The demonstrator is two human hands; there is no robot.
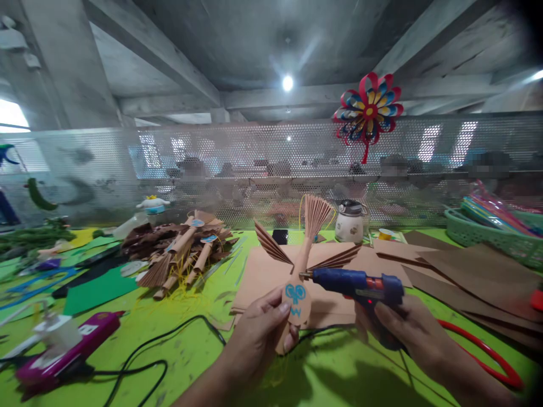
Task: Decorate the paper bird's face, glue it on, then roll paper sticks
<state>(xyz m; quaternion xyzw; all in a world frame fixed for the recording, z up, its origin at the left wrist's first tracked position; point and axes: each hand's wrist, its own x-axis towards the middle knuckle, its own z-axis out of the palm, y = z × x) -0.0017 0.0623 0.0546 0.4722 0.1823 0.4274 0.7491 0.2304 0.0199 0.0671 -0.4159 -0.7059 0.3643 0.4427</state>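
Between thumb and fingers, my left hand (pixel 265 319) grips a brown paper bird (pixel 302 257) by its lower end. The bird has a rolled body, pleated wings to both sides and a pleated fan tail pointing up. A round paper face (pixel 296 304) with blue drawn eyes and a zigzag mouth sits near my left thumb. My right hand (pixel 399 325) is wrapped around the handle of a blue hot glue gun (pixel 360 285), its red light lit. The gun's nozzle points left and is at the bird's body, just above the face; whether it touches I cannot tell.
Brown paper sheets (pixel 258 277) lie behind the bird, more at right. A heap of paper birds (pixel 182 254) stands left, near a purple power strip (pixel 70 353) and black cable (pixel 169 325). Red scissor handles (pixel 487 345), a jar (pixel 349 223) and a green basket (pixel 483 234) are also there.
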